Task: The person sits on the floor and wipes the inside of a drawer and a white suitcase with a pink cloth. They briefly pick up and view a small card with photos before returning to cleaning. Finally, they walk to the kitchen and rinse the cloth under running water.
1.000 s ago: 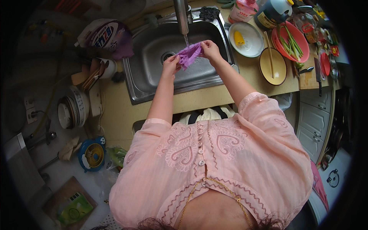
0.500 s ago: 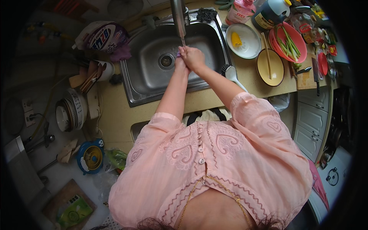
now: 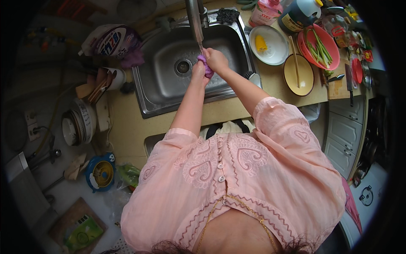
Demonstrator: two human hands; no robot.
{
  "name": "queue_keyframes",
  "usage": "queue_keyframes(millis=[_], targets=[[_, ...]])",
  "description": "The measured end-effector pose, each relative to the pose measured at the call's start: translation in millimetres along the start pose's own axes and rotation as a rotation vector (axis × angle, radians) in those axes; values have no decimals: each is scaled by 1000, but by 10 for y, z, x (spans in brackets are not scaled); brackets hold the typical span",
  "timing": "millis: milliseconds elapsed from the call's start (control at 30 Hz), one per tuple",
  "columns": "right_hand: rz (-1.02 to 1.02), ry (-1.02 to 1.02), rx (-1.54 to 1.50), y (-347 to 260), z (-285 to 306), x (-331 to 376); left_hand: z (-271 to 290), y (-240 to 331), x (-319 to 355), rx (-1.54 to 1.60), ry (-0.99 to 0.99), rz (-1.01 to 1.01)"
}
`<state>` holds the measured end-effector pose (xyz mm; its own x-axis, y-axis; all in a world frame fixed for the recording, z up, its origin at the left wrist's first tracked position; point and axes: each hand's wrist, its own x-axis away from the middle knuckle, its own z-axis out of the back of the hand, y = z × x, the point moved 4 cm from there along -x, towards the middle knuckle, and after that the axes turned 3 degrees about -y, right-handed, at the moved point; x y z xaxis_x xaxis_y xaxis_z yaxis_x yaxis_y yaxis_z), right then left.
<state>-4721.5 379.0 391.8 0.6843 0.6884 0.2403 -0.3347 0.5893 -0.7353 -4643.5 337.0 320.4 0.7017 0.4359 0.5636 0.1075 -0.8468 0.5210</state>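
Note:
A wet-looking purple cloth [image 3: 206, 67] is bunched between my two hands over the steel sink [image 3: 158, 84]. My left hand [image 3: 198, 73] is closed on its near left side. Wrapped round the cloth's other side is my right hand [image 3: 216, 60], slightly farther off and to the right. Both hands are just below the end of the faucet [image 3: 195, 25]. Left of them, the round drain [image 3: 183, 67] shows in the sink floor. Part of the cloth is hidden by my fingers.
Right of the sink stand a white bowl [image 3: 277, 53] with a yellow piece, a cream bowl [image 3: 306, 80] with chopsticks [image 3: 294, 59], and a pink basin [image 3: 335, 63] of green stalks. A knife [image 3: 348, 80] lies on a cutting board [image 3: 337, 89]. A brush [image 3: 254, 79] rests by the sink's edge.
My hands have shifted a little apart, and much more of the purple cloth shows between them. My right hand has moved slightly to the right.

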Motion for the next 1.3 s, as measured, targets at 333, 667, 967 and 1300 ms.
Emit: queue_keyframes(millis=[333, 667, 967, 1300], targets=[[-148, -350, -644, 559, 212, -182, 487, 614, 462, -300, 125, 38], [593, -42, -203, -352, -61, 544, 302, -53, -167, 257, -476, 207], [259, 127, 130, -176, 61, 113, -248, -45, 110, 209, -71, 98], [371, 70, 27, -100, -340, 149, -331, 142, 237, 371, -315, 75]])
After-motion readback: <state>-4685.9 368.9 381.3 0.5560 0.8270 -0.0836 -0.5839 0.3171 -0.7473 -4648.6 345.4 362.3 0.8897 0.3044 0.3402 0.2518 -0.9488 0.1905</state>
